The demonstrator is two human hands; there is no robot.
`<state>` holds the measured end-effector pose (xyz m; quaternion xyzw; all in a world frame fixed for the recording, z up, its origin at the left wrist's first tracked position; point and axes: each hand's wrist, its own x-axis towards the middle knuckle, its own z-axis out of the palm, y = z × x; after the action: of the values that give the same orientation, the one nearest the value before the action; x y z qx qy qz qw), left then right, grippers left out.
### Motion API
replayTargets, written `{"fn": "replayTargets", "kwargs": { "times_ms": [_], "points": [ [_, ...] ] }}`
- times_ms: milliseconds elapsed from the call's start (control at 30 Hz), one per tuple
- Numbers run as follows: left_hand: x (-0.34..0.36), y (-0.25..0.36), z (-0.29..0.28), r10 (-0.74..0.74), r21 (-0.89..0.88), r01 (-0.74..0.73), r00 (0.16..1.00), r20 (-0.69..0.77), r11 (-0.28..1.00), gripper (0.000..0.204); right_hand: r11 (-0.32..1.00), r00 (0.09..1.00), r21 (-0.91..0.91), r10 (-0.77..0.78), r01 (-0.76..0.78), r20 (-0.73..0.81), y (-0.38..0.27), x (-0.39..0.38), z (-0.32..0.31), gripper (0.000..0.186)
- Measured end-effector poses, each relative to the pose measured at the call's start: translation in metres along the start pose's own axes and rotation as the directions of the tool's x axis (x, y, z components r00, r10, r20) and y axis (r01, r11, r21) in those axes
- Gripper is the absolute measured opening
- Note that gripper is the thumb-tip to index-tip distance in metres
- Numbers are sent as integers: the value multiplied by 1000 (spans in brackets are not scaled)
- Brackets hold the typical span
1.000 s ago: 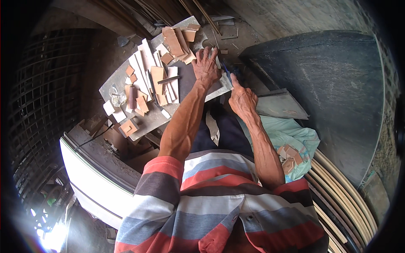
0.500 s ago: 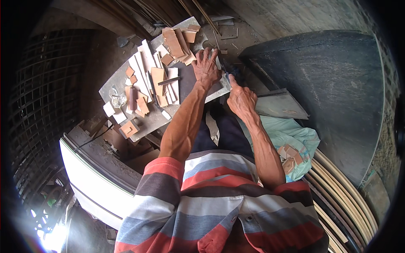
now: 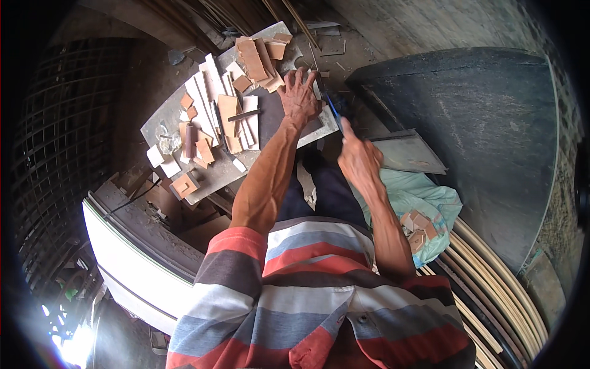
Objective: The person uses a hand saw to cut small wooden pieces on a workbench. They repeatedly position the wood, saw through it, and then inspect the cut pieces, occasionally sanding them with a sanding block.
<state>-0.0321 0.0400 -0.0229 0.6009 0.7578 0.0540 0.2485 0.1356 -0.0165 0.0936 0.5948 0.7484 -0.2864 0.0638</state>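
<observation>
The slim blue hand tool (image 3: 334, 109) lies along the right-hand edge of the grey, dusty table (image 3: 167, 117), its far end lost against the dark floor, so its exact kind and any contact with the material cannot be told. The right hand (image 3: 358, 157), slightly blurred, has its fingers closed round the near end, one reaching forward along it. Just beside it, the left hand (image 3: 300, 98) is spread palm-down at the right end of the flat dark-brown sheet (image 3: 272, 111) on the table; its fingers are apart, and whether a small piece is pinned beneath them is hidden.

Work at this edge looks under way rather than finished, with tool and steadying hand both in place. Left of the hand, the pile of tan, flat rectangular pieces (image 3: 252, 58) and the long white-faced strips (image 3: 213, 77) look like stock partly reduced, some already short, some at length. A narrow dark bar (image 3: 244, 115) crosses the strips, and a brown cylinder (image 3: 190, 140) lies among small squarish bits farther left.

Beyond the table, to the right, the pale green plastic bag (image 3: 439, 203) carries a small heap of tan, angular pieces (image 3: 418, 229). These seem already dealt with, though whether finished parts or offcuts cannot be told.
</observation>
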Motion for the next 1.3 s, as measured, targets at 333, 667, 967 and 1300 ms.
{"fn": "replayTargets", "kwargs": {
  "times_ms": [333, 667, 967, 1300],
  "points": [
    [0, 1, -4, -7, 17, 7, 1000, 5, 1000, 78, 999, 1000, -32, 2, -2, 9, -8, 4, -6, 53],
    [0, 1, -1, 11, -1, -11, 1000, -10, 1000, 80, 997, 1000, -72, -28, 29, 14, 1, 31, 14, 55],
    [-1, -3, 0, -11, -39, 11, 1000, -10, 999, 81, 999, 999, -33, 6, -5, 32, -4, -22, -23, 58],
    [4, -5, 5, -9, 16, 10, 1000, -9, 1000, 84, 999, 999, -44, -11, 13, 39, -5, 47, 2, 48]
  ]
}}
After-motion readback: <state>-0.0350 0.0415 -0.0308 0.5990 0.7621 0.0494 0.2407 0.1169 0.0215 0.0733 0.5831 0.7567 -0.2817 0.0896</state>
